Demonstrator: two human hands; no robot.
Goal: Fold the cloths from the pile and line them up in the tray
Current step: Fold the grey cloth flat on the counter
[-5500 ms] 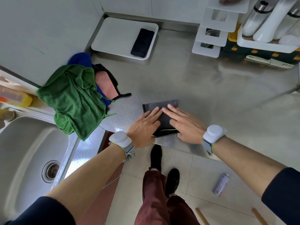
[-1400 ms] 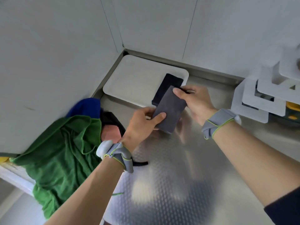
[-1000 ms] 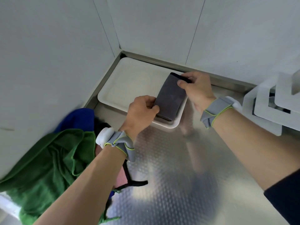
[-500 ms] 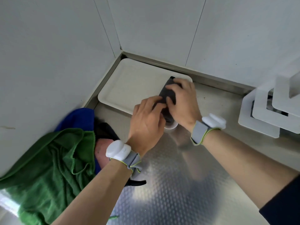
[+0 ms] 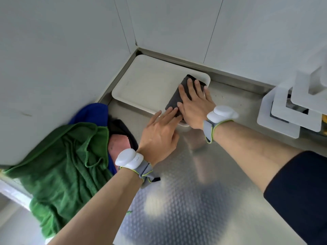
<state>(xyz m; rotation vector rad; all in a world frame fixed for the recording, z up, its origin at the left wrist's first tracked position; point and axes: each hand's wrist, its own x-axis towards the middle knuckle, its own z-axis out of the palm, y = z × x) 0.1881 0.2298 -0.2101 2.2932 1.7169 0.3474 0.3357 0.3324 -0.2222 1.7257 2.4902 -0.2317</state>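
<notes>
A white tray (image 5: 148,82) sits in the back corner of the steel counter. A folded dark grey cloth (image 5: 175,99) lies at the tray's right end, covering the black cloth put there before. My right hand (image 5: 193,103) presses flat on top of it with straight fingers. My left hand (image 5: 161,131) reaches from the near side, its straight fingertips touching the cloth's near edge. The pile of unfolded cloths lies to the left: a green towel (image 5: 58,167) over a blue cloth (image 5: 90,112), a pink one (image 5: 118,140) and a black one.
White walls close the corner behind and left of the tray. A white stepped rack (image 5: 290,110) stands at the right. The patterned steel counter (image 5: 185,200) stretches toward me under my forearms.
Both hands carried the folded grey cloth from the counter's front edge to the tray and set it on the black cloth. My fingers have since straightened and flattened on it.
</notes>
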